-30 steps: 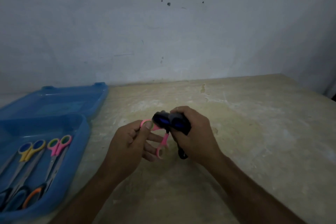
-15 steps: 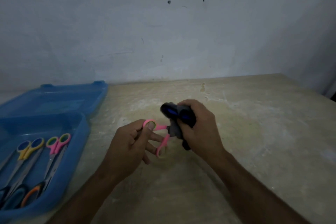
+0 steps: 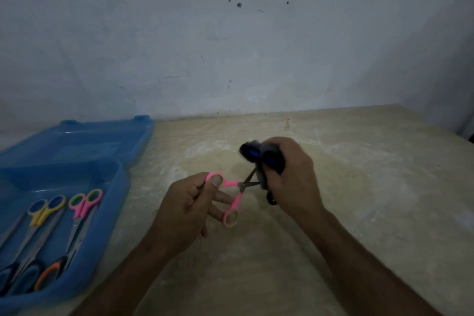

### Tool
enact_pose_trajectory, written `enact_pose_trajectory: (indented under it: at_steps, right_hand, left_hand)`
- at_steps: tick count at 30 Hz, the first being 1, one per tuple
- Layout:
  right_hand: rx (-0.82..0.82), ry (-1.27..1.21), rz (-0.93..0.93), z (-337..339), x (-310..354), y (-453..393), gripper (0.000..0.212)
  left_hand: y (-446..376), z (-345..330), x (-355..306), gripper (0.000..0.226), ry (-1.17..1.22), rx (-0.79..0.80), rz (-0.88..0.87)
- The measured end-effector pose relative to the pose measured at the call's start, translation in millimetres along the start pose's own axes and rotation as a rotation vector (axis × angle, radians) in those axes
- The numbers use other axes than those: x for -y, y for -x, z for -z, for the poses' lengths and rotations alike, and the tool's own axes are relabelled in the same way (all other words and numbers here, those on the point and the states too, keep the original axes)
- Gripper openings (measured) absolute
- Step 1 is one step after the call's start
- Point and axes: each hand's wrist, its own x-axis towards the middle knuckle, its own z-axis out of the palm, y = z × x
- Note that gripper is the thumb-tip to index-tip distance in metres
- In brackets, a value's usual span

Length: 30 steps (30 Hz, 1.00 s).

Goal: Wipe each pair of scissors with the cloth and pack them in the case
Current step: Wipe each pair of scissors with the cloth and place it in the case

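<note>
My left hand (image 3: 184,208) holds pink-handled scissors (image 3: 232,199) by the handles, thumb through the upper ring, blades spread apart and pointing right. My right hand (image 3: 292,179) grips a bunched dark cloth with blue patches (image 3: 259,155), wrapped round the blade tips. Both hands hover over the middle of the beige table (image 3: 359,187). At the left stands the open blue plastic case (image 3: 120,187). Several scissors lie in it, among them a yellow-and-blue pair (image 3: 45,210), a pink-and-green pair (image 3: 84,201) and an orange-handled pair (image 3: 48,274).
The case's lid (image 3: 77,141) lies flat behind its tray, against a pale wall (image 3: 230,46). The table's right edge runs off at the far right, near a dark corner.
My right hand has slid the cloth up and to the right along the blades. The scissors have opened wider, and bare blade now shows near the pivot.
</note>
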Motion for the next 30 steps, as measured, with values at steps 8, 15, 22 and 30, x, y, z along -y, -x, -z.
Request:
enact_pose_trajectory:
  at_steps: [8, 15, 22, 30]
  right_hand:
    - [0.2, -0.405, -0.405, 20.8, 30.8, 1.3, 0.018]
    - [0.491, -0.528, -0.607, 12.2, 36.6, 7.2, 0.032]
    - [0.487, -0.585, -0.641, 9.7, 44.1, 9.5, 0.043]
    - [0.315, -0.68, -0.713, 6.2, 38.3, 6.9, 0.022]
  left_hand:
    - [-7.4, 2.2, -0.1, 0.034, 0.404, -0.231, 0.125]
    - [-6.1, -2.6, -3.0, 0.034, 0.514, -0.196, 0.119]
    - [-4.8, -6.5, -1.8, 0.033, 0.562, -0.172, 0.153]
    - [-6.1, 0.1, 7.0, 0.04, 0.069, -0.301, -0.141]
